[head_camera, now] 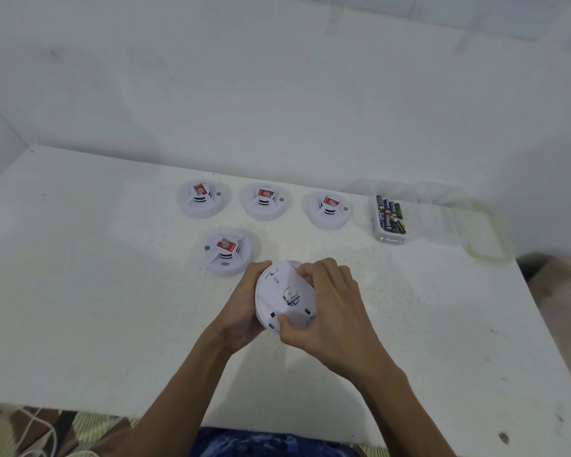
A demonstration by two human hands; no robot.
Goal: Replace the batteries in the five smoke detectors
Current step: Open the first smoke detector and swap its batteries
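head view looks down on a white counter [96,291] set against a white wall. the left hand [244,308] cups the left rim of the held detector [272,293], fingers curled round its edge. the right hand [333,308] grips the same unit from the right, fingers hooked over its far edge and thumb pressed on the near part of its flat back. this detector is lifted just above the counter, tilted with its back toward the camera, and a small round label [291,295] shows at its centre.

four more units rest face up on the counter. the near detector [226,253] sits just beyond the left hand. behind it stand three in a row: the far-left detector [201,199], the middle detector [265,202] and the right-end detector [328,211]. each carries a red and white sticker on its raised centre.

right of the row stands a clear plastic box [389,238] holding several batteries [389,214], dark blue, black and green. a clear lid [449,216] lies just beside it.

at the bottom edge, blue cloth [261,443] shows, and a white cable [30,433] lies on a patterned floor at lower left.
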